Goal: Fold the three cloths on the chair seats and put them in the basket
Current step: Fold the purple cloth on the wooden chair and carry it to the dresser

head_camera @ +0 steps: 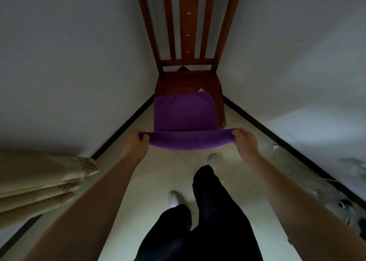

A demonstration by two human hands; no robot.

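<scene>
Right now the purple terry cloth (184,114) lies across the front of the brown wooden slat-back chair (188,82), its near edge lifted off the seat and stretched taut. The left hand (136,144) pinches one near corner and the right hand (245,141) the other. Pale floor tiles (178,173) and folded beige curtains (39,177) surround them.

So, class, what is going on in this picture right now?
A person stands before a wooden chair in a corner. Their left hand and right hand each pinch a near corner of a purple cloth that lies on the seat, with its near edge lifted off the front. No basket is in view.
</scene>
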